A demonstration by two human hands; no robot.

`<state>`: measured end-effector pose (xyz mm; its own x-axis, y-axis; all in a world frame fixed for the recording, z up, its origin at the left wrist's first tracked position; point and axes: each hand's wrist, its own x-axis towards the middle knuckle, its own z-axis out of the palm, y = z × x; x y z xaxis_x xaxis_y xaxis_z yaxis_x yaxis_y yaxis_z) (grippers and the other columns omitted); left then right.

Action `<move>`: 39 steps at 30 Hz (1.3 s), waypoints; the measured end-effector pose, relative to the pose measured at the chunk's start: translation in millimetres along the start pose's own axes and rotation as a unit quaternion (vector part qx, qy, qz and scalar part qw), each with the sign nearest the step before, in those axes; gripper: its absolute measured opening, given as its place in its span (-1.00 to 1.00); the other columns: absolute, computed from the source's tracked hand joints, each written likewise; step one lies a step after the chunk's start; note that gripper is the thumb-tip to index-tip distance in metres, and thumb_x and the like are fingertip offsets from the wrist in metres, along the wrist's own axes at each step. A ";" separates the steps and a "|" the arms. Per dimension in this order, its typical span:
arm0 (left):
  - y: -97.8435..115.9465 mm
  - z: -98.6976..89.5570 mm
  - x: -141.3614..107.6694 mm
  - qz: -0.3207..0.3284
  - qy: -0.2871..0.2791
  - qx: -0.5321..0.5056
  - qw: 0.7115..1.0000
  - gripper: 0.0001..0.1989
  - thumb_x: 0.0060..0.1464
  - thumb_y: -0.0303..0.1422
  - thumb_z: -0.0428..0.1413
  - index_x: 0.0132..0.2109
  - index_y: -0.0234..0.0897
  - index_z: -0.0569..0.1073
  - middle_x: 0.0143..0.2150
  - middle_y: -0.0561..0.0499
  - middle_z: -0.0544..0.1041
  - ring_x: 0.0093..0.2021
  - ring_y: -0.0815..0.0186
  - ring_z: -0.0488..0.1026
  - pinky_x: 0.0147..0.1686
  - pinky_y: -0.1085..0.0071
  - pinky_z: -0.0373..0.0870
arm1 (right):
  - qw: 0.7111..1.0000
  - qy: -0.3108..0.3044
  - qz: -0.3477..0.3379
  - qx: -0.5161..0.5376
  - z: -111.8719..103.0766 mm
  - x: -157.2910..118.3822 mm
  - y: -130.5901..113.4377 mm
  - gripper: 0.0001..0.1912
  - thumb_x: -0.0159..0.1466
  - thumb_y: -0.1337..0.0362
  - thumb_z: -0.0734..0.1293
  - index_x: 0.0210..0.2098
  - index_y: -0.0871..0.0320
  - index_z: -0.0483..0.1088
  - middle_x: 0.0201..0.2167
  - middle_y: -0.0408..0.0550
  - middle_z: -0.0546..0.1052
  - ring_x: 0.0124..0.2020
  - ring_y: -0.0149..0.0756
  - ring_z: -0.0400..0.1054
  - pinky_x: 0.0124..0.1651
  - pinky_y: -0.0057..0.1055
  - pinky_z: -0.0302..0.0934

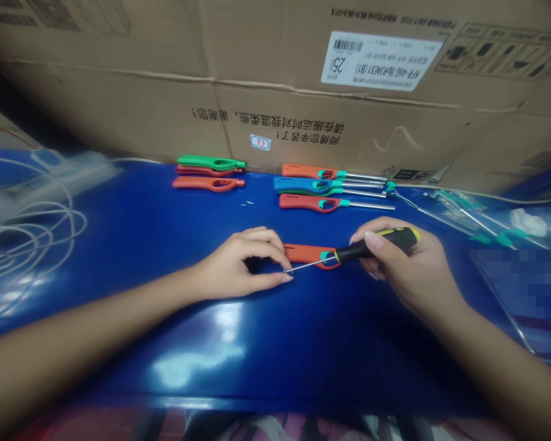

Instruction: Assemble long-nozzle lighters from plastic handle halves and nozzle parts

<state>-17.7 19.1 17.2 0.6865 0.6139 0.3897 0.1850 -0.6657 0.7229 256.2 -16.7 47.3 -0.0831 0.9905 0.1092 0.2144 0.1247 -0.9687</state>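
Note:
My right hand (401, 260) is closed round the black and yellow handle of a screwdriver (362, 246), whose thin shaft points left. At the shaft's tip, the thumb and fingertips of my left hand (248, 260) come together; a tiny dark piece seems to be there, too small to make out. Just behind the shaft lies an orange lighter body (305, 253) with a teal trigger, close to my left fingers. Farther back, several lighters with metal tubes, among them a red one (307, 202), lie side by side.
Green (204, 162) and red lighter bodies (202, 183) lie back left, with small pins (248, 203) near them. A cardboard box (165, 98) stands behind the blue table (257, 361). Coiled white cable (32, 233) is at left; metal tubes with teal ends (468, 214) are at right.

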 end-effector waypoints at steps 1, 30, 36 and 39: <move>-0.1 0.5 0.3 0.002 0.009 -0.010 1.000 -0.93 0.17 -0.40 0.28 -0.18 -0.25 0.63 -0.21 -0.05 0.60 -0.18 0.31 0.53 -0.08 0.35 0.45 | 1.000 0.000 0.002 0.009 0.3 -0.1 -0.3 -0.69 0.28 -0.02 0.43 -0.33 0.11 0.51 -0.69 -0.25 0.33 -0.66 -0.44 0.17 -0.61 -0.48 0.04; 4.2 4.7 -7.5 0.059 -0.057 0.215 0.973 -0.86 0.29 -0.28 0.17 -0.23 -0.18 0.58 -0.25 0.04 0.61 -0.26 0.32 0.41 -0.24 0.31 0.11 | 0.951 -0.056 -0.228 -0.201 5.8 -15.2 -25.3 -0.94 0.26 0.27 0.45 -0.33 0.01 0.49 -0.45 -0.19 0.61 -0.49 -0.39 0.46 -0.41 -0.46 0.31; 2.1 4.8 -7.7 0.050 -0.060 0.204 0.976 -0.88 0.29 -0.30 0.16 -0.21 -0.17 0.59 -0.23 0.04 0.62 -0.23 0.31 0.42 -0.21 0.31 0.13 | 0.947 -0.046 -0.232 -0.215 3.8 -14.8 -24.4 -0.94 0.28 0.25 0.44 -0.32 0.02 0.47 -0.44 -0.20 0.61 -0.50 -0.43 0.44 -0.42 -0.49 0.30; 1.3 4.5 -7.8 0.056 -0.054 0.204 0.976 -0.88 0.29 -0.28 0.18 -0.20 -0.17 0.59 -0.23 0.05 0.62 -0.24 0.32 0.43 -0.22 0.31 0.13 | 0.948 -0.050 -0.228 -0.217 2.7 -14.8 -23.3 -0.94 0.29 0.24 0.44 -0.30 0.02 0.48 -0.43 -0.19 0.61 -0.49 -0.42 0.45 -0.41 -0.48 0.30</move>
<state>-19.6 11.6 12.5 0.7840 0.4945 0.3752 0.3540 -0.8527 0.3841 249.8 -34.4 67.6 -0.3509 0.8200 0.4522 0.5128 0.5723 -0.6399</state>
